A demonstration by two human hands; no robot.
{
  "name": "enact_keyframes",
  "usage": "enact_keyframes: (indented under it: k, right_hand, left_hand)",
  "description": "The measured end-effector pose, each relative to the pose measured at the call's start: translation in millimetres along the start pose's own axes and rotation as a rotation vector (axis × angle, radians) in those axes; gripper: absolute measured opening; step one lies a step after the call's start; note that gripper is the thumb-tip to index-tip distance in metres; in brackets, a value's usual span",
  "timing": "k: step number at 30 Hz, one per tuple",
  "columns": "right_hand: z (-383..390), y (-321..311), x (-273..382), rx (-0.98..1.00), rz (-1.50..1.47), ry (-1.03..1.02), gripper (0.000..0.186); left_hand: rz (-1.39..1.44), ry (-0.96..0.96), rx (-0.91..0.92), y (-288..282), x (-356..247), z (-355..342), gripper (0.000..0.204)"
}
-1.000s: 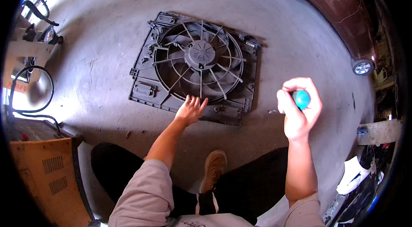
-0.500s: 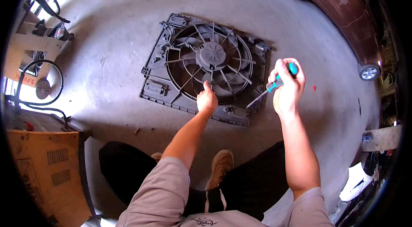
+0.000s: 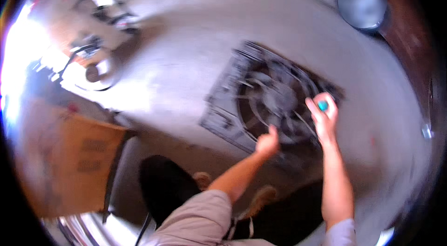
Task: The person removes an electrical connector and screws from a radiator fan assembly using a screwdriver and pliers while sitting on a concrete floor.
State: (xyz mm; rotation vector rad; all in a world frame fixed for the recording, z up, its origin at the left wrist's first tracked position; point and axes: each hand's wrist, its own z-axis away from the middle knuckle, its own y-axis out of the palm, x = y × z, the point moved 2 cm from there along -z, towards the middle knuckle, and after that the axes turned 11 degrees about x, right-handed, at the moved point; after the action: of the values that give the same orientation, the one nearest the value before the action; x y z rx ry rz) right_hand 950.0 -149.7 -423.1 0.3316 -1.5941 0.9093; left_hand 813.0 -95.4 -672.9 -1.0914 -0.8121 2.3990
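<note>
A dark plastic radiator fan assembly (image 3: 218, 116) lies flat on the floor, its round hub and curved blades smeared by motion. Over its right side my right hand (image 3: 327, 122) is closed round a screwdriver (image 3: 322, 105). Only the rounded teal end of the handle shows clearly; the shaft cannot be made out. At the fan's near edge is my left hand (image 3: 267, 143), one digit stretched toward the hub and the other fingers curled. Whether it touches the fan or holds something small is hidden.
An orange-brown panel (image 3: 88, 167) stands at the left. Beyond it are a pale stand and a dark hose (image 3: 67, 67). A brown car (image 3: 405, 27) with a blurred wheel (image 3: 361, 1) is at the far right. My shoes (image 3: 260, 199) are just below the fan.
The whole view has swung left, so the fan and both hands sit further right and lower. The screwdriver's shaft showed before; now mainly its handle end does. My right hand is nearer the fan in the picture.
</note>
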Motion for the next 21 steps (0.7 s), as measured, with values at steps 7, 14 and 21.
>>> enact_keyframes:
  k: [7,14,21]
  right_hand:
    - [-32.0,60.0,-101.4,0.254,0.083,0.024,0.029]
    - [-10.2,134.4,-126.8,0.431,-0.147,0.176,0.027]
    - [90.2,240.9,-194.2,0.847,0.32,0.094,0.041]
  left_hand:
    - [-0.079,0.371,-0.078,-258.0,21.2,43.7,0.021]
    - [-0.314,0.32,-0.908,-558.2,76.1,362.9,0.024]
    - [-0.015,-0.49,-1.564,-661.2,144.7,724.4,0.029]
